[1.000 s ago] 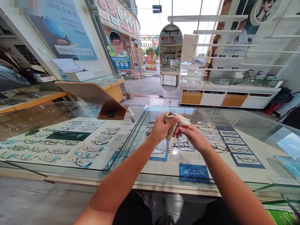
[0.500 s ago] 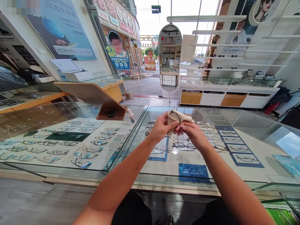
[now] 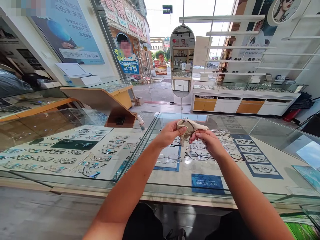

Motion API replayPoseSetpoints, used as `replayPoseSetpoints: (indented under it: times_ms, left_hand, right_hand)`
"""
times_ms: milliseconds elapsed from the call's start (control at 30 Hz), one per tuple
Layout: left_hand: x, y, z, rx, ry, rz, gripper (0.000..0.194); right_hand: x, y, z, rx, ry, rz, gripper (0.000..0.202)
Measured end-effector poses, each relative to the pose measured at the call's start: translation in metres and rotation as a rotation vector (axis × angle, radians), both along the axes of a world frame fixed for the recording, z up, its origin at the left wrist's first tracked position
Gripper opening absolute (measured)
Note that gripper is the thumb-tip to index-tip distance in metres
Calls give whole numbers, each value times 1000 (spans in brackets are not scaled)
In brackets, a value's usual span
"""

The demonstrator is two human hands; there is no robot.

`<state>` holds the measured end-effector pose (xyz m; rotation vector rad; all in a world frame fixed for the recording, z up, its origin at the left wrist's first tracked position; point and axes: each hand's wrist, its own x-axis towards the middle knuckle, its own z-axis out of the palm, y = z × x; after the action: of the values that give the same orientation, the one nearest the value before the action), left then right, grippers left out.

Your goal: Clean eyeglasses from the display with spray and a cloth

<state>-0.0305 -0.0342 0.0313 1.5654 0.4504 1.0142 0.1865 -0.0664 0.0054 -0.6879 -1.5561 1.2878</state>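
Both hands are raised over a glass display case (image 3: 250, 193). Between them is a beige cloth (image 3: 199, 125) and a pair of eyeglasses (image 3: 193, 125) with a thin dark rim. My left hand (image 3: 172, 132) is closed, its thumb and fingers pinching the cloth around the near lens. My right hand (image 3: 207, 139) is closed too, its fingertips gripping the frame's lower right side beside the cloth. One lens shows with cloth behind it; the rest of the eyeglasses is hidden by cloth and fingers. Below, black-rimmed eyeglasses (image 3: 200, 155) lie inside the case.
Rows of eyeglasses (image 3: 65, 160) fill the left case. A small white spray bottle (image 3: 141, 122) and a brown slanted stand (image 3: 110, 103) are on the glass top. A blue card (image 3: 207, 184) lies at the case's front. An oval mirror (image 3: 182, 63) stands beyond.
The hands have moved slightly apart. My left hand has shifted a little left, and the cloth has opened around the lens, with a fold now hanging down. The view has shifted slightly.
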Motion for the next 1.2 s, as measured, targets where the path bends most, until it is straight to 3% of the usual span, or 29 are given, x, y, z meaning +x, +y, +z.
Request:
replayPoseSetpoints:
  times_ms: [133,367,500,700,800,1000,1200]
  left_hand:
    - [8,-6,-1,16,-56,-7,47]
    - [21,-12,-9,-15,-119,197,53]
    - [22,-2,-12,-86,-175,180,60]
    - [18,8,-14,-197,-232,316,61]
    - [19,3,-13,-193,-130,256,61]
    - [28,-10,-16,-93,26,123,61]
    - [38,-15,-25,-117,-4,95,59]
  right_hand:
    - [-9,-3,0,-43,42,20,26]
    - [-17,-5,-5,-14,62,51,25]
    - [-11,-2,-2,-35,61,8,26]
    - [-1,-2,11,-4,193,-191,23]
    - [0,-1,12,29,250,-266,22]
    - [-4,1,8,-6,266,-248,24]
    - [-11,-3,4,-97,253,-193,34]
